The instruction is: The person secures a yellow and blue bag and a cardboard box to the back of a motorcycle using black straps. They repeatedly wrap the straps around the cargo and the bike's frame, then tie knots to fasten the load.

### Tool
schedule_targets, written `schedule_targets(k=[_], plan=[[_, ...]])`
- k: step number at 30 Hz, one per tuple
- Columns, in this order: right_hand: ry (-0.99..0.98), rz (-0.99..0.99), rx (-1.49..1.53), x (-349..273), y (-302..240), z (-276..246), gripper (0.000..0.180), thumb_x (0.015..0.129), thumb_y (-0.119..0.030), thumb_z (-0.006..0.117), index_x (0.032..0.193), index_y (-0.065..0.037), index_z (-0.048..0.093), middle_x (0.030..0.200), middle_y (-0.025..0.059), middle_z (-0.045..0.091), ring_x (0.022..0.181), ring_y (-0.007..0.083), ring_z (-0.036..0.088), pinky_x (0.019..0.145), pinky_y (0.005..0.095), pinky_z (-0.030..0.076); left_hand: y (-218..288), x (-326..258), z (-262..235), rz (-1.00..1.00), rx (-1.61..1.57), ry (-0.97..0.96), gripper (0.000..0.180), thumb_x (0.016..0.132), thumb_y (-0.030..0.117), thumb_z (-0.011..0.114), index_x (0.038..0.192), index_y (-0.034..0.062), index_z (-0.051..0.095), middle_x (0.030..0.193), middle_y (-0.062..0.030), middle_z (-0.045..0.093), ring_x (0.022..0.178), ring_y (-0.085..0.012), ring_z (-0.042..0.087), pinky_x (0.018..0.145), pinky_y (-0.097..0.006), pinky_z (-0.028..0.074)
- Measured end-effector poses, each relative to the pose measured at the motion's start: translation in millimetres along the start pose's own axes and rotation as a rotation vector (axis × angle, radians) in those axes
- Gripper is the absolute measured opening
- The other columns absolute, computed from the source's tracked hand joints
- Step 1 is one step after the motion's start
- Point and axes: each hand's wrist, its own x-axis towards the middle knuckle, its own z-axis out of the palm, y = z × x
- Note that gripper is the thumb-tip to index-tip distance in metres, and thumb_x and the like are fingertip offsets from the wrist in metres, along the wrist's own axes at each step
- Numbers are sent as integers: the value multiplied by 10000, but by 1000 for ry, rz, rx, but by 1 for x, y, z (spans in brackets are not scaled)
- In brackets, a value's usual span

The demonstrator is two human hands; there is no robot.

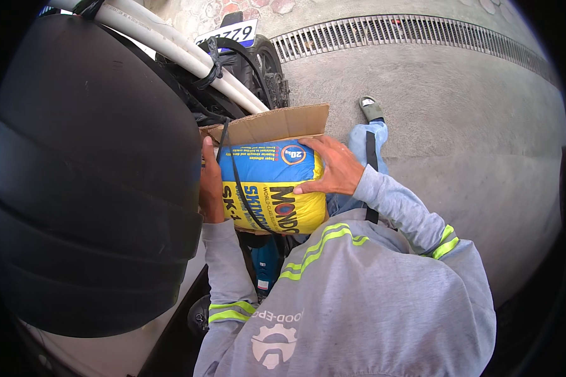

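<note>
pressing between both hands (277,179), blue-yellow sack (271,185)

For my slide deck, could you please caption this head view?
Both hands, left hand and right hand, grip a blue-and-yellow bag strapped by a black cord beside cardboard on a motorbike.
</note>
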Motion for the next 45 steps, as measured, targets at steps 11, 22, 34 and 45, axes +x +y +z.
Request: schedule_targets(k=[11, 22, 34, 45], plan=[[-74, -13, -74, 17, 6, 6, 1026, 554, -619, 853, 1308, -9, 520, 1184, 198, 534, 1148, 359, 525, 1021, 430, 420, -24, -46, -56, -453, -421, -453, 197, 940, 201, 641, 844, 29, 638, 827, -23, 607, 754, -93, 543, 725, -250, 433], [-162, 160, 557, 6, 26, 22, 1189, 575, -333, 937, 1481, 12, 248, 1406, 193, 430, 1319, 294, 428, 1126, 382, 339, -114, -133, -61, -230, -94, -65, 207, 869, 169, 735, 888, -18, 647, 769, -35, 617, 672, -74, 543, 652, -230, 442], [-114, 182, 658, 8, 35, 39, 1138, 600, -218, 911, 1488, -22, 227, 1377, 161, 455, 1286, 273, 455, 1113, 394, 350, -98, -328, 2, -1089, -973, 179, 332, 843, -53, 564, 1172, -26, 603, 1109, -76, 651, 994, -160, 623, 858, -300, 497], [-91, 342, 826, -5, 27, 49, 786, 912, -597, 543, 1458, -68, 344, 1436, 101, 455, 1310, 287, 457, 1097, 455, 373, -41, -348, 89, -952, -1092, 494, 253, 869, -24, 593, 1122, -15, 605, 1170, -114, 628, 1106, -209, 603, 938, -331, 487]])
